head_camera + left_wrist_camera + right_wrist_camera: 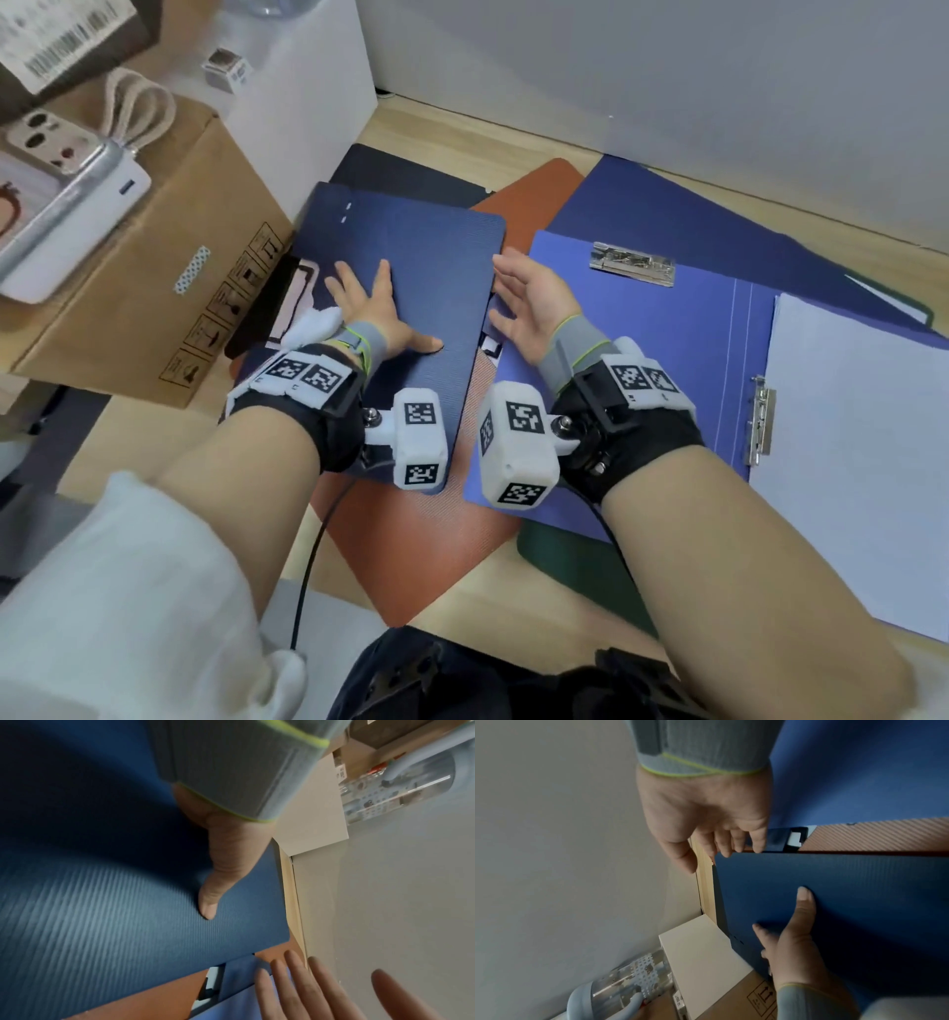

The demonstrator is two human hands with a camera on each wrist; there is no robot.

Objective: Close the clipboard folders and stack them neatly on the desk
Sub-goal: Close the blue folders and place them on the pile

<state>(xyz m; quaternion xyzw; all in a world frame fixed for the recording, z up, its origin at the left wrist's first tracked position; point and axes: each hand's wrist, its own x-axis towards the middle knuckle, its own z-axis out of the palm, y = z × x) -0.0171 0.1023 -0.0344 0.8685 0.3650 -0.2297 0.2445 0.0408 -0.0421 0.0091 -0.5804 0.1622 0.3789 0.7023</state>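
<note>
A closed dark blue folder (405,288) is seen left of centre in the head view, lying on an orange folder (411,539) on the wooden table (452,133). The left hand (367,308) is laid flat on its cover, fingers spread and straight, nothing grasped. The right hand (529,303) is held at the folder's right edge, fingers relaxed and only slightly bent (their tips are seen at that edge in the right wrist view), with nothing gripped. At the right of the frame an open lighter blue folder (667,360) is spread out, with a metal clip (632,263) near its top and white paper (862,452) on its right half. A cardboard box (154,267) is set at the left of the frame.
</note>
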